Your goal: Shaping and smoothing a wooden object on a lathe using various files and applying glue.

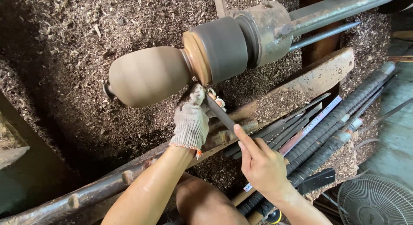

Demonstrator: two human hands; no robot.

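turning chisel (219, 114): braced on rusty tool rest (301, 85) for steadiness, gloved left hand (191, 119) gripping tip at rounded wooden blank (148, 75); bare right hand (260, 162) clasping handle.

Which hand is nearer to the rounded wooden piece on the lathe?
The left hand, in a knit glove, is nearer: it sits just below the wooden piece, by its neck. The bare right hand is farther down, on the long metal tool.

Tools (314, 121) right of wood blank (148, 76)
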